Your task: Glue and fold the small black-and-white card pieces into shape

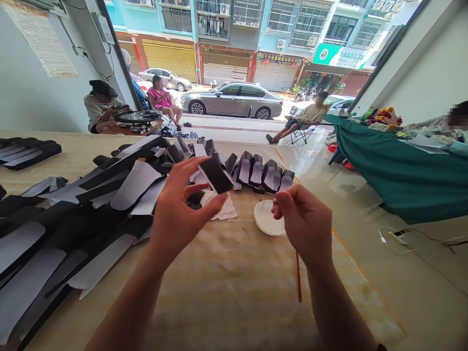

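My left hand (179,209) pinches a small black rectangular piece (215,174) between thumb and fingertips, above a crumpled white paper tissue (221,207). My right hand (303,222) is curled, its fingertips together beside a small white dish (268,218) on the table. A thin red stick (299,275) runs out from beneath that hand, and I cannot tell whether the hand holds it. A large heap of long black pieces with white paper backing (84,214) lies to the left of both hands.
Black-and-white curved pieces (259,170) stand in a row beyond my hands. The beige table (226,297) fills the foreground. At right, a person sits at a teal-covered table (380,170). Several seated people and a parked silver car (232,100) are outside the doorway.
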`<action>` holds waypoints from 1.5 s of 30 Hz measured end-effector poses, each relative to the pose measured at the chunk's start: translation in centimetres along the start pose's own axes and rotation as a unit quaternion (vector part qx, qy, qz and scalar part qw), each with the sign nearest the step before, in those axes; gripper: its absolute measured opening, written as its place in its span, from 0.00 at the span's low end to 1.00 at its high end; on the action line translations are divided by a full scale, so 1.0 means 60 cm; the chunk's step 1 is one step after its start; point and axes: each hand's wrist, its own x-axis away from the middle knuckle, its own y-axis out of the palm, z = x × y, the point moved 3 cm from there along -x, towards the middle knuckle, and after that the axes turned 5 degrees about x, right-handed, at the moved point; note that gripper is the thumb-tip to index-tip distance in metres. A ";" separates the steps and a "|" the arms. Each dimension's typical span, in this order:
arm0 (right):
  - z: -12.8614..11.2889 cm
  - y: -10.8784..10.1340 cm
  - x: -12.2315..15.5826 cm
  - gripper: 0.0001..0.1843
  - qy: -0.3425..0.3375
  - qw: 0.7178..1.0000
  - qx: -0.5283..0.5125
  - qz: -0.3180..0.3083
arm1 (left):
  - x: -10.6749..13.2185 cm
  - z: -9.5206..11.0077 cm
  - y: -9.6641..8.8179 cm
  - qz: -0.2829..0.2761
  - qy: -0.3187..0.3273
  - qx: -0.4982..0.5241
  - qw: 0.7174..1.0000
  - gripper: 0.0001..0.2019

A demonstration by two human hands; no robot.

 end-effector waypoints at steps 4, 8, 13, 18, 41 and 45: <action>0.037 0.071 0.000 0.12 -0.088 0.978 0.129 -0.137 | -0.018 -0.011 -0.052 0.123 -0.008 -0.014 0.992 0.25; 0.092 0.176 0.037 0.20 -0.155 0.892 0.274 -0.324 | -0.024 -0.014 -0.084 0.166 0.019 0.036 0.985 0.27; 0.147 0.253 0.067 0.20 -0.135 0.881 0.310 -0.331 | -0.021 -0.013 -0.092 0.116 0.033 0.024 0.992 0.28; 0.172 0.282 0.045 0.09 -0.098 0.910 0.300 -0.269 | -0.009 0.002 -0.081 -0.022 0.076 0.022 0.997 0.28; -0.073 -0.004 0.036 0.11 -0.069 0.989 -0.102 0.087 | 0.016 0.031 -0.027 -0.185 0.144 0.018 0.972 0.33; -0.085 -0.017 0.036 0.14 -0.179 0.983 -0.015 0.042 | 0.020 0.043 -0.021 -0.186 0.185 -0.018 0.965 0.32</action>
